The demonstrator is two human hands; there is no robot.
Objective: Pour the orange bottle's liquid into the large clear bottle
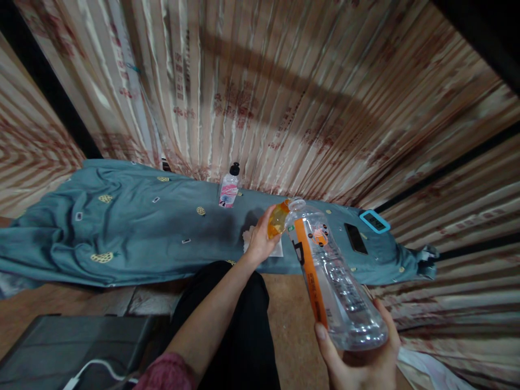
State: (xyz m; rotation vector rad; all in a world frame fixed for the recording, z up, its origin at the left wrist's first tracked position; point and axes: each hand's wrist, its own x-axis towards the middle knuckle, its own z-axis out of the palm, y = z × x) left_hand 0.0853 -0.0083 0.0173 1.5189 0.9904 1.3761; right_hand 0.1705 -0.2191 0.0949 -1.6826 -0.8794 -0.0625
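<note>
Two hands work on one clear plastic bottle (331, 271), held tilted in mid-air in front of the person's knees. The right hand (359, 360) cups the bottle's base from below, fingers wrapped round it, so the neck points up and to the left. The left hand (260, 241) has its fingers closed on an orange cap (278, 219), which sits right beside the open mouth of the bottle; whether cap and rim touch cannot be told.

Just behind the left hand a white tissue (278, 249) lies on a teal cloth (122, 227) printed with small pineapples, partly hidden by the hand. Farther back on the cloth a small bottle with a pink label and black top (229, 189) stands upright near the striped curtain (284, 92). To the right of the held bottle a dark phone (356, 238) lies flat, and beyond it a blue-framed timer (374, 221) near the cloth's edge. A black case (73, 346) with a white cable (95, 368) sits at lower left.

The held bottle looks empty, with an orange label strip running along its side and ribbed walls near the base
</note>
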